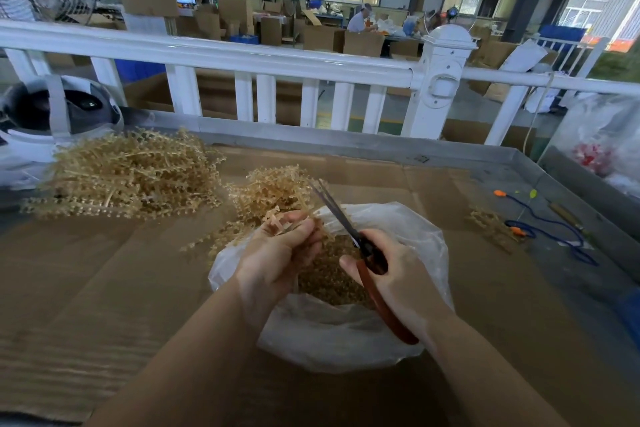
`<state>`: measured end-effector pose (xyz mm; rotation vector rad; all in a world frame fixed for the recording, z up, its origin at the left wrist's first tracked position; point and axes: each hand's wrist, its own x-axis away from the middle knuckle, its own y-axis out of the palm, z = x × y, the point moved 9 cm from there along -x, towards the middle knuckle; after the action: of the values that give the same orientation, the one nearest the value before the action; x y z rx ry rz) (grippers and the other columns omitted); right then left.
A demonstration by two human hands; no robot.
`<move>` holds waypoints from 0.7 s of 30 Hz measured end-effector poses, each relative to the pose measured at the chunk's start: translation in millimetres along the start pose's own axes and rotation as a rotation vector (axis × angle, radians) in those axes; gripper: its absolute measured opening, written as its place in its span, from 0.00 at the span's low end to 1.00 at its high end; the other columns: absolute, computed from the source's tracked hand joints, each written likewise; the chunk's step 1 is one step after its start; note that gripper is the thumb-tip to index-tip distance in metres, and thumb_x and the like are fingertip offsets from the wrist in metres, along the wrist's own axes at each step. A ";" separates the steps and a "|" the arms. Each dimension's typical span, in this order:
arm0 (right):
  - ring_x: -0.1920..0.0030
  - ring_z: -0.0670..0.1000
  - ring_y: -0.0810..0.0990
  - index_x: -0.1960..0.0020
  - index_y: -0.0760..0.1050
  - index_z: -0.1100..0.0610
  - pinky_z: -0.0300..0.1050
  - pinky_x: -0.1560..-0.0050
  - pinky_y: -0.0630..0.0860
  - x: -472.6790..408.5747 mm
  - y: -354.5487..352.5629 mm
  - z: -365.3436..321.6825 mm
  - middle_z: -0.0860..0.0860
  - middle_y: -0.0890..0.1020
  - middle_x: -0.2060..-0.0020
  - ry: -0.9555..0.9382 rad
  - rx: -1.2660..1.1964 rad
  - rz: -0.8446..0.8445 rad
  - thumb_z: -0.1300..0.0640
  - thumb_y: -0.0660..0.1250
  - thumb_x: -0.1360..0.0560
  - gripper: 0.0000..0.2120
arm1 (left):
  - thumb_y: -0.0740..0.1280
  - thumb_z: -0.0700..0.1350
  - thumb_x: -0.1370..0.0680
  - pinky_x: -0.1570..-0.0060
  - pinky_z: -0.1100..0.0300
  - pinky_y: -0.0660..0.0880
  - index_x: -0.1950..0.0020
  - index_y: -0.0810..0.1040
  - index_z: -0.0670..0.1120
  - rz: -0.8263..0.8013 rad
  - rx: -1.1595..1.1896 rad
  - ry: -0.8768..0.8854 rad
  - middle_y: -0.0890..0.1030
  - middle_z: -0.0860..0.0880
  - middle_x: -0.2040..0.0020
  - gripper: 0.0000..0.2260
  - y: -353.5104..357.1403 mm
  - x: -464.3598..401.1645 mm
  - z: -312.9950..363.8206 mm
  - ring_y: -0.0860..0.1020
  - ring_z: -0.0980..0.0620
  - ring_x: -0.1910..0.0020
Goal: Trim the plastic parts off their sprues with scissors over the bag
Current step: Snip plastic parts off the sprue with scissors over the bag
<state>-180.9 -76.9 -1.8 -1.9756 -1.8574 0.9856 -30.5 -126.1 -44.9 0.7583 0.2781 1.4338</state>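
Left hand (pixel 277 253) pinches a tan sprue (pixel 277 220) over the clear bag (pixel 332 333), right hand (pixel 391 274) curled round the red-handled scissors (pixel 370 270)

Head view: blades slightly parted, tips pointing up and away just beside the sprue; cut parts (pixel 329 274) fill the bag's mouth under both hands; a small sprue heap (pixel 273 191) touches the bag's far-left edge, the big pile (pixel 128 177) sits well left of the bag, a blue cord (pixel 550 232) off right of the bag on the cardboard-covered table (pixel 104 288)
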 end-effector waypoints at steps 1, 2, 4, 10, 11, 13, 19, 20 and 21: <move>0.52 0.37 0.76 0.46 0.75 0.44 0.28 0.53 0.71 0.7 0.0 -1.7 0.39 0.79 0.57 -0.020 0.033 -0.005 0.43 0.68 0.27 0.12 | 0.67 0.32 0.26 0.67 0.63 0.80 0.53 0.75 0.43 0.011 0.007 0.002 0.83 0.46 0.68 0.07 -0.8 0.0 0.4 0.82 0.53 0.69; 0.52 0.38 0.76 0.46 0.75 0.44 0.30 0.52 0.72 1.3 0.4 -2.8 0.39 0.79 0.57 -0.037 0.061 -0.014 0.42 0.68 0.27 0.12 | 0.66 0.32 0.26 0.67 0.62 0.80 0.53 0.75 0.43 0.023 0.017 0.007 0.82 0.46 0.68 0.07 -1.9 -0.3 1.0 0.82 0.53 0.69; 0.50 0.41 0.76 0.43 0.75 0.45 0.39 0.48 0.74 2.5 2.2 -3.0 0.40 0.79 0.54 -0.055 0.109 -0.033 0.41 0.67 0.27 0.15 | 0.66 0.31 0.25 0.68 0.63 0.80 0.53 0.76 0.43 0.047 0.038 0.019 0.82 0.46 0.69 0.07 -3.8 -1.0 2.1 0.82 0.54 0.70; 0.47 0.45 0.75 0.41 0.73 0.46 0.48 0.44 0.73 5.4 6.7 -1.2 0.43 0.79 0.51 -0.074 0.212 -0.067 0.37 0.64 0.28 0.20 | 0.65 0.31 0.25 0.70 0.63 0.79 0.53 0.75 0.43 0.087 0.091 0.024 0.83 0.46 0.68 0.07 -7.0 -0.3 2.0 0.82 0.54 0.70; 0.47 0.46 0.75 0.41 0.73 0.46 0.48 0.43 0.73 5.4 7.0 -0.9 0.43 0.79 0.51 -0.078 0.219 -0.067 0.37 0.64 0.28 0.20 | 0.65 0.30 0.25 0.70 0.63 0.79 0.53 0.75 0.43 0.088 0.094 0.027 0.82 0.46 0.68 0.08 -6.4 -0.1 2.1 0.82 0.54 0.71; 0.47 0.46 0.74 0.42 0.73 0.46 0.48 0.44 0.72 5.1 6.7 -0.1 0.44 0.79 0.52 -0.079 0.239 -0.054 0.39 0.65 0.28 0.18 | 0.63 0.30 0.24 0.71 0.64 0.79 0.54 0.74 0.43 0.089 0.104 0.037 0.82 0.47 0.70 0.09 -5.5 0.0 2.5 0.81 0.54 0.72; 0.47 0.47 0.73 0.40 0.72 0.47 0.44 0.44 0.70 5.1 8.7 2.2 0.45 0.78 0.51 -0.071 0.285 -0.060 0.40 0.65 0.27 0.18 | 0.63 0.29 0.24 0.71 0.64 0.79 0.56 0.74 0.44 0.077 0.134 0.032 0.83 0.47 0.69 0.09 -5.0 0.1 0.3 0.82 0.54 0.71; 0.47 0.46 0.73 0.40 0.72 0.47 0.43 0.43 0.70 5.3 9.6 2.7 0.45 0.78 0.50 -0.071 0.298 -0.069 0.40 0.65 0.26 0.19 | 0.63 0.29 0.24 0.71 0.64 0.79 0.56 0.74 0.44 0.078 0.137 0.031 0.83 0.47 0.69 0.10 -5.7 -0.2 -0.5 0.82 0.54 0.71; 0.46 0.46 0.72 0.39 0.72 0.47 0.42 0.43 0.69 5.6 10.6 2.7 0.45 0.78 0.50 -0.073 0.308 -0.077 0.39 0.64 0.26 0.19 | 0.63 0.29 0.24 0.71 0.64 0.78 0.56 0.74 0.44 0.078 0.137 0.028 0.83 0.47 0.69 0.10 -6.1 -0.6 -1.3 0.82 0.54 0.71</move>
<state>-174.6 -73.9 -11.9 -1.6973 -1.6841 1.2498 -26.6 -125.9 -49.8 0.8689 0.3756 1.5111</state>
